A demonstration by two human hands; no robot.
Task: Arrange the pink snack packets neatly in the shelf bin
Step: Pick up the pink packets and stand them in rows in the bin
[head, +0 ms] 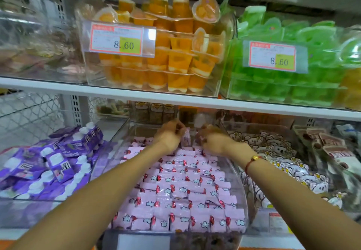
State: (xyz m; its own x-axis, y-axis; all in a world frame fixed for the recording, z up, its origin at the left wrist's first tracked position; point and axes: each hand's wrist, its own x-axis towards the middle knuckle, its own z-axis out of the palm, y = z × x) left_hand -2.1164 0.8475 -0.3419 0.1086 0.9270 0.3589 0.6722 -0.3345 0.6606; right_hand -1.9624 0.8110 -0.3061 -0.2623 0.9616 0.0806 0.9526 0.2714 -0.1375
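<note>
- Clear plastic shelf bin (241, 173), lower shelf: glossy pink snack packets (179, 189) in tidy overlapping rows, front to near the back.
- Left hand (169, 135), back of bin: fingers curled round one upright pink packet (185, 137).
- Right hand (212, 139): fingers curled; motion blur, cannot tell whether it holds anything.
- Risk: slippery wrappers; forearms over the rows could brush them askew.
- Risk: a tilted back packet may topple its neighbours.

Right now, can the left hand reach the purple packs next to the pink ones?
Probably yes. The left hand is at the back of the pink packets' clear bin, and the purple packs lie open-topped just left. Only the bin's low wall stands between.
</note>
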